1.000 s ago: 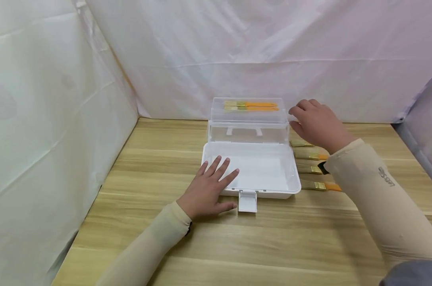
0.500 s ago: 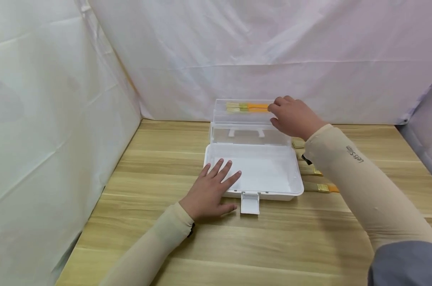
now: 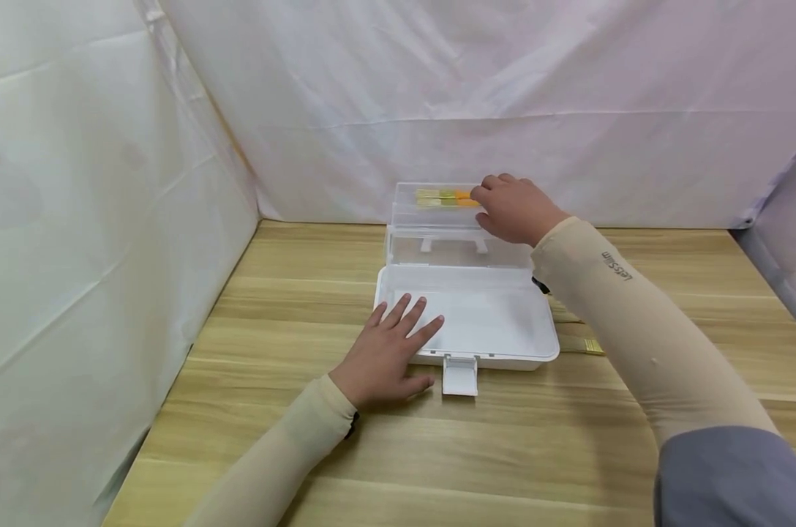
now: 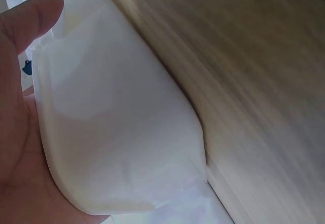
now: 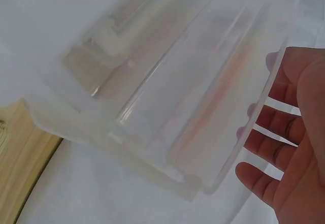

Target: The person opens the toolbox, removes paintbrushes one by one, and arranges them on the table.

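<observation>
A white plastic box (image 3: 483,322) lies open on the wooden table (image 3: 437,446), its clear lid (image 3: 437,245) standing upright at the back. Orange-handled brushes (image 3: 440,197) lie in the clear part at the top. My left hand (image 3: 390,350) rests flat on the box's front left corner, fingers spread; in the left wrist view the palm (image 4: 15,132) lies against the white rim (image 4: 117,122). My right hand (image 3: 511,208) grips the lid's top edge, and its fingers (image 5: 284,127) show through the clear plastic (image 5: 177,97).
More brushes lie on the table right of the box, mostly hidden under my right arm; one metal ferrule (image 3: 590,345) shows. The box's white latch (image 3: 460,375) hangs over the front. White cloth walls (image 3: 95,183) close in the left, back and right.
My right hand has moved left from beside the lid's right end onto its top edge, covering part of the orange brushes. The left hand has stayed put.
</observation>
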`<state>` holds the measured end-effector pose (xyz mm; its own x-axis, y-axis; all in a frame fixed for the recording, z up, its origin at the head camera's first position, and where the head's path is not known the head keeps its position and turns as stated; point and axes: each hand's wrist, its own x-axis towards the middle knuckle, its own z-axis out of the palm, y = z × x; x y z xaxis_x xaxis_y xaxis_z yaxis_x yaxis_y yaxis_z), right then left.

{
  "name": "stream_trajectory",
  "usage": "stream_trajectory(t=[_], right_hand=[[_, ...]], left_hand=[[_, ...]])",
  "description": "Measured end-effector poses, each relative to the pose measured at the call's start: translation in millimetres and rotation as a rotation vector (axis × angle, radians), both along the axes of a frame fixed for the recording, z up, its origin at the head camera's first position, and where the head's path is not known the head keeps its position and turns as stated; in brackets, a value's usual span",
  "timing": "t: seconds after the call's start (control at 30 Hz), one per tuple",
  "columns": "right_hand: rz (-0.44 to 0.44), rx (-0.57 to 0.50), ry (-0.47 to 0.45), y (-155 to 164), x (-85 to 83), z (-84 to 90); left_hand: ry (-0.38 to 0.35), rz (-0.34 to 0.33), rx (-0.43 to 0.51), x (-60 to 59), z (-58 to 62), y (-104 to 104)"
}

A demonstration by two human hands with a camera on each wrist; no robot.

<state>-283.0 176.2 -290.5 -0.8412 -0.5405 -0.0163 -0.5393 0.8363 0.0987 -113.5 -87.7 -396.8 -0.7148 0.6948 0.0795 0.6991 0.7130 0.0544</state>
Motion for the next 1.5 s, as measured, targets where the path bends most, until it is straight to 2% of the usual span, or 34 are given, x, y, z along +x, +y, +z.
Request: stream_trajectory(t=[0.2, 0.6, 1.1, 1.5], right_hand=[[-0.025, 0.007, -0.013, -12.2, -6.9, -2.6], [-0.002, -0.040, 0.015, -21.7, -21.5, -8.2], [0.003, -0.106, 0.003, -21.7, -20.0, -16.9], [-0.028, -0.106, -0.049, -28.9, -23.8, -21.5]], left_hand=[[-0.002, -0.002, 0.009, 2.2, 0.2, -1.1], [0.020, -0.001, 0.014, 3.3, 1.1, -2.8], [0.007, 0.002, 0.019, 10.6, 0.0, -4.4], [0.003, 0.013, 0.029, 9.7, 1.1, -6.6]])
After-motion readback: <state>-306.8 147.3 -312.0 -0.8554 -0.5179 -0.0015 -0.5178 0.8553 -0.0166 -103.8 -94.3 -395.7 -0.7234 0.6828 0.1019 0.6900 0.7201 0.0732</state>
